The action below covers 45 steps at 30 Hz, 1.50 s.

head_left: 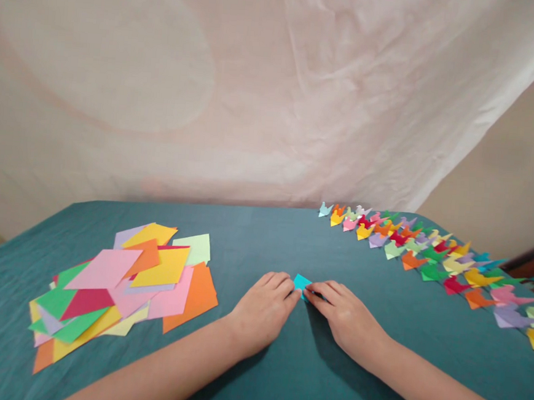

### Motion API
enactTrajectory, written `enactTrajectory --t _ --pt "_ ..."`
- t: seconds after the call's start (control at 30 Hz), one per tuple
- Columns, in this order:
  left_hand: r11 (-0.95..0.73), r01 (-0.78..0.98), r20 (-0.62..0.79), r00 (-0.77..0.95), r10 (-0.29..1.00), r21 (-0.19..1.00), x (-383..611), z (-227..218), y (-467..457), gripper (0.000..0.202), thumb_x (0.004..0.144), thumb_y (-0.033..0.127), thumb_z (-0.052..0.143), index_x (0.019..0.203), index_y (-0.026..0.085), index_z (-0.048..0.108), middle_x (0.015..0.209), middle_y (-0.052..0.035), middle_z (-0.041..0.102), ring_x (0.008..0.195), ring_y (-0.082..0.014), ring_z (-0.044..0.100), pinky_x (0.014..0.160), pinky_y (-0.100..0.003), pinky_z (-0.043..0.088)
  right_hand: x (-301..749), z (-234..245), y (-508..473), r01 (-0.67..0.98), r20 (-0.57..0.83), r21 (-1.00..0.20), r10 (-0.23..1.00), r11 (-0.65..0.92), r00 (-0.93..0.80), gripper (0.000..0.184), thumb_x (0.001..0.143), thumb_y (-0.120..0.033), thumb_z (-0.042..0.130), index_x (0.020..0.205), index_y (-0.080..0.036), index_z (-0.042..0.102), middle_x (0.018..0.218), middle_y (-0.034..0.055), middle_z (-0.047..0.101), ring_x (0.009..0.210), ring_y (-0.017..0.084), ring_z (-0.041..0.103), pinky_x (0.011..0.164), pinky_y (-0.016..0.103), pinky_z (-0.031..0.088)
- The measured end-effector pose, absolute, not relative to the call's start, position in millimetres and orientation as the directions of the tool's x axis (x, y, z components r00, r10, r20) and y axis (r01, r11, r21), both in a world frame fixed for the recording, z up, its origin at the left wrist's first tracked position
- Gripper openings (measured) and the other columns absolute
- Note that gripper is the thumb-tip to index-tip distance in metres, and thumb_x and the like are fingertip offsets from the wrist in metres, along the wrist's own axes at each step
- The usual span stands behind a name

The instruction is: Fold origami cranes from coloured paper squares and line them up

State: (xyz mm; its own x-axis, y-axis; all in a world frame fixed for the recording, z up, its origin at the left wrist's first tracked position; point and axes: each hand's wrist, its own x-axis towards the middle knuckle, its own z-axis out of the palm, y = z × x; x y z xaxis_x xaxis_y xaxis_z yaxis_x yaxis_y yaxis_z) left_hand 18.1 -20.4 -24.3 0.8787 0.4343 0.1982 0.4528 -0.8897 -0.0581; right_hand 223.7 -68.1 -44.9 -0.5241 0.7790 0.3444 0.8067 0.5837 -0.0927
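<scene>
A small folded piece of blue origami paper [302, 282] lies on the table between my two hands, its upper part showing and its lower edges covered by fingers. My left hand [265, 311] is closed, with thumb and fingertips pressing on the paper's left side. From the other side my right hand [348, 314] pinches the paper's right edge between thumb and fingers. Both hands rest low over the cloth, close together.
Loose coloured paper squares [160, 268] are heaped on the left of the green-clothed table [254, 242]. Several rows of folded paper birds [412, 261] stand along the right. A pale cloth [256, 100] hangs behind the far edge.
</scene>
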Motion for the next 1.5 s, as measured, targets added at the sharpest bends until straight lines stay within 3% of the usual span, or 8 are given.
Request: enactTrajectory --t 1.07,1.5 --pt "-0.885 0.456 0.17 0.884 0.436 -0.096 17.8 -22.2 -19.9 0.031 0.09 0.019 0.041 0.12 0.017 0.049 0.114 -0.0069 0.056 0.117 -0.0231 0.042 0.099 -0.039 0.029 212.5 -44.7 -72.2 0.866 0.384 -0.035 0.807 0.499 -0.449 0.025 0.091 -0.014 0.041 0.096 -0.015 0.065 0.089 0.0099 0.057 0.083 0.021 0.051 0.072 0.035 0.045" --pt "-0.897 0.434 0.154 0.895 0.418 -0.081 13.8 -22.5 -18.1 0.033 0.09 0.019 0.041 0.122 0.017 0.048 0.117 -0.007 0.056 0.119 -0.0228 0.041 0.1 -0.037 0.028 219.1 -46.2 -70.5 0.838 0.392 -0.195 0.824 0.509 -0.409 0.031 0.092 -0.014 0.038 0.113 -0.02 0.06 0.094 0.0091 0.058 0.086 0.02 0.05 0.073 0.036 0.043"
